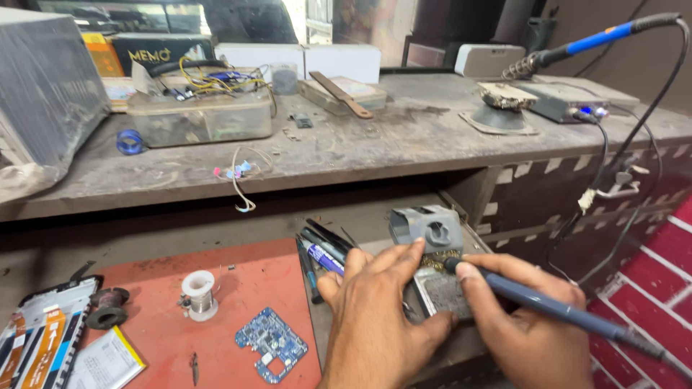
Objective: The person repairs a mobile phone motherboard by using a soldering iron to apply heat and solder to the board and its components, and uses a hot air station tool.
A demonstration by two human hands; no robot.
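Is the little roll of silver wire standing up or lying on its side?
Standing up. The solder spool sits on its flat end on the red mat, its round top facing up.

bare red mat [238,288] between solder spool [199,294] and blue circuit board [272,344] gives passage; pens [322,252] and grey holder [427,229] crowd hands; low shelf edge [288,184] overhead.

Work mat [166,328]: red-orange, scuffed. Circuit board [272,344]: blue with pale silver patches. Solder spool [198,288]: white, grey wire. Soldering iron [555,310]: dark blue-grey handle, black cable. Second iron [602,36]: bright blue grip, black ends. Tip-cleaner holder [427,229]: grey. Upper shelf [375,148]: dusty grey. Tape roll [130,142]: blue. Wall at right [649,288]: red brick pattern, white joints.
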